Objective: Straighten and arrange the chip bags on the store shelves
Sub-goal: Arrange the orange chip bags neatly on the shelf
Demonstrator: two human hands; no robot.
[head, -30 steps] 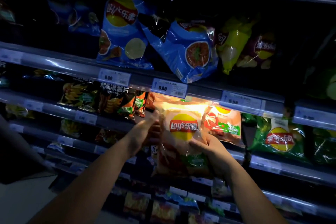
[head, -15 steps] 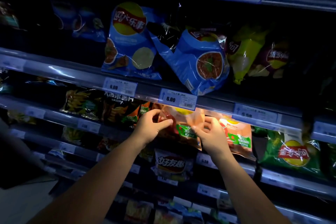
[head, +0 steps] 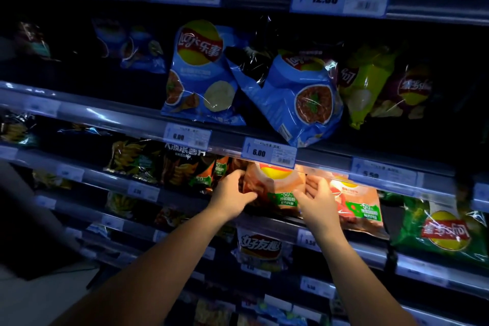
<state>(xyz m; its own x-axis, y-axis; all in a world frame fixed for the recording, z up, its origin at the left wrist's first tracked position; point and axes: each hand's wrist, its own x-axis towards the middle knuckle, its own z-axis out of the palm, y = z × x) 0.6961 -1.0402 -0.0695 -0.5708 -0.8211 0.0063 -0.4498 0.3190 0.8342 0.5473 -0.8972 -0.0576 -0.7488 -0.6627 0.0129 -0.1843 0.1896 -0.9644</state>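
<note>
An orange chip bag stands on the second shelf, just under the 6.00 price tag. My left hand grips the bag's left edge. My right hand rests against its right edge, fingers spread, between it and a second orange bag. On the shelf above, one blue bag stands upright and another blue bag leans tilted over the shelf edge.
Yellow-green and purple bags sit right of the blue ones. A green bag lies at the far right, dark bags to the left. A red-labelled bag hangs on the shelf below. Shelf rails jut forward.
The orange bag went from held out in front of the shelves up into the second shelf. Both hands followed it in and now sit at its sides.
</note>
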